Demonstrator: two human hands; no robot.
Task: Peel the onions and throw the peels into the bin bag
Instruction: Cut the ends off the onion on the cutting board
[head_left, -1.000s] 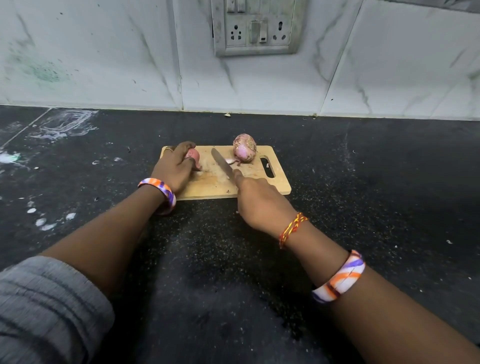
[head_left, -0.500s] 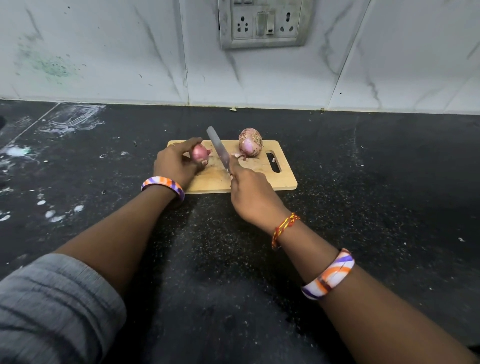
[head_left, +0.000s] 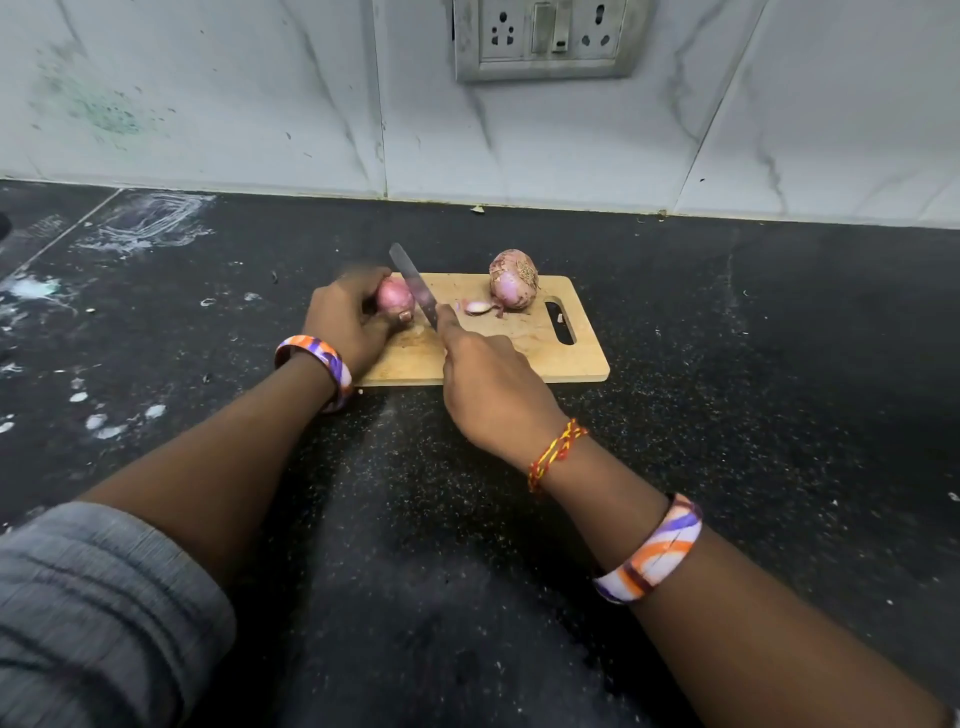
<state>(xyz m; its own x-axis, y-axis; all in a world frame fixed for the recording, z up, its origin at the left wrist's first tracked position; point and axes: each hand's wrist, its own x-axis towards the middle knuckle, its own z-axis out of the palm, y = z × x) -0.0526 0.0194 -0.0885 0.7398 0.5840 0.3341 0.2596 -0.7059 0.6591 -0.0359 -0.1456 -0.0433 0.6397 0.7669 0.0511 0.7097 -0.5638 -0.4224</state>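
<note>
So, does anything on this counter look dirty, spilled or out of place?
Yes. White smears and dried splashes mark the black counter at the left. A cut onion piece lies loose on the board. No bin bag is in view.

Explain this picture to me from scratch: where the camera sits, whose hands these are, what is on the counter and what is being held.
There is no machine here. The camera is worn on a person's head and looks forward and down, so both arms reach in from the bottom edge. On the dark counter lies a wooden cutting board. The left hand grips a small red onion at the board's left end. The right hand holds a knife, its blade pointing away and lying against that onion. A second onion, still in its skin, stands near the board's handle slot, with a cut-off piece beside it. No bin bag is in view.
</note>
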